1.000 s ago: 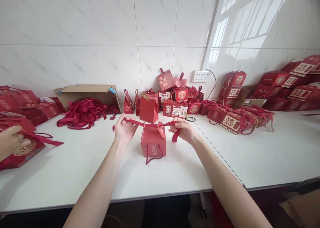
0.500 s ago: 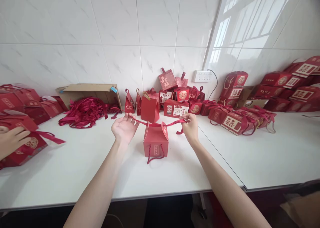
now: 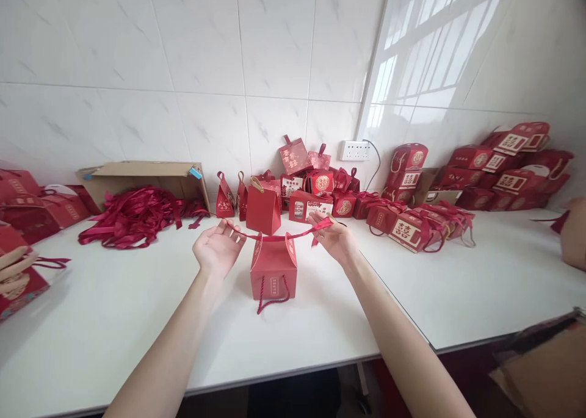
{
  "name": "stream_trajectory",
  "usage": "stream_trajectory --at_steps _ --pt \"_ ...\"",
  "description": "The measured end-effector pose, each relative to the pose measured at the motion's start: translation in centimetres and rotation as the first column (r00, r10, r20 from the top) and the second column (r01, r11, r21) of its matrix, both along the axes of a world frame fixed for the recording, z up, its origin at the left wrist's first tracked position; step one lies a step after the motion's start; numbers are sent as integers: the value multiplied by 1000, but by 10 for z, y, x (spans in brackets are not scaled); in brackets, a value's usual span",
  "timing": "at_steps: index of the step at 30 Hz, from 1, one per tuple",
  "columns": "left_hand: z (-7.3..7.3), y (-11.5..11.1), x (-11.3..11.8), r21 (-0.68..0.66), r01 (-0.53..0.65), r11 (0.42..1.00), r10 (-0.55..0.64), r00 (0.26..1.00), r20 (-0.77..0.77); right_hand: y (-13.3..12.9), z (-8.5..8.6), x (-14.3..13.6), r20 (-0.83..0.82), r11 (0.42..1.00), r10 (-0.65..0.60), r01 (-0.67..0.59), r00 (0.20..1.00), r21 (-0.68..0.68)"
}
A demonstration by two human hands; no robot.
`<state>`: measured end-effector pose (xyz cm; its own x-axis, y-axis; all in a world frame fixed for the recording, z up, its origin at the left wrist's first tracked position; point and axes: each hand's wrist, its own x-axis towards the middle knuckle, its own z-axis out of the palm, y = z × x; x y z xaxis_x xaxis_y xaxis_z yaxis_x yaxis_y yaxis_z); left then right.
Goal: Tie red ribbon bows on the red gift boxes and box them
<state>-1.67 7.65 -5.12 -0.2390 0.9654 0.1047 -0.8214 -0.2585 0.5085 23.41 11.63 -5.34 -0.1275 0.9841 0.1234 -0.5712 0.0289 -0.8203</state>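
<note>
1. The left hand (image 3: 218, 247) pinches one end of the ribbon (image 3: 274, 238) between thumb and fingers.
2. The right hand (image 3: 333, 238) holds the ribbon's other side, palm open, fingers loosely spread.
3. The ribbon runs across the top of the box (image 3: 273, 277).
4. The box stands upright on the table (image 3: 339, 320), between the forearms, its cord handle (image 3: 273, 307) hanging in front.

I've got a small red gift box (image 3: 273, 277) upright on the white surface (image 3: 320, 326), its rounded top flaps raised, a twisted cord handle (image 3: 274, 305) drooping down the front below a small pale printed label, and a glossy red ribbon (image 3: 302, 233) crossing the top between the flaps, its two ends stretched out to either side
</note>
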Motion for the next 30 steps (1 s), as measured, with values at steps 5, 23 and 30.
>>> stream_trajectory --at_steps 5,23,30 --pt "3 -2 2 19 -12 1000 12 1000 16 1 5 10 -320 994 -4 39 947 102" --pt "61 9 27 187 -10 982 70 947 -314 3 53 -24 -112 985 122 -106 986 139" --pt "84 -5 42 228 93 969 18 897 -441 -26 87 -46 -18 969 144 -138 989 205"
